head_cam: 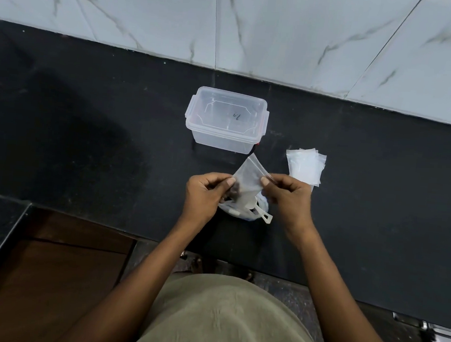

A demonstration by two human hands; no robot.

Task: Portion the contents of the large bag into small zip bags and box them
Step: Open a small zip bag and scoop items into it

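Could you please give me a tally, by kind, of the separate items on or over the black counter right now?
Lidded clear plastic box: 1
Small zip bag pinched between left hand and right hand: 1
Stack of empty small zip bags (bags too overlapped to count): 1
Large bag under the hands: 1
White scoop in it: 1
Total: 5

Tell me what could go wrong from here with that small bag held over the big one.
Both hands, left and right, pinch the small zip bag tilted; if its strip isn't fully sealed, the dark contents could spill onto the counter. The plastic box is lidded, so boxing means freeing a hand first. The scoop sits loose in the large bag.
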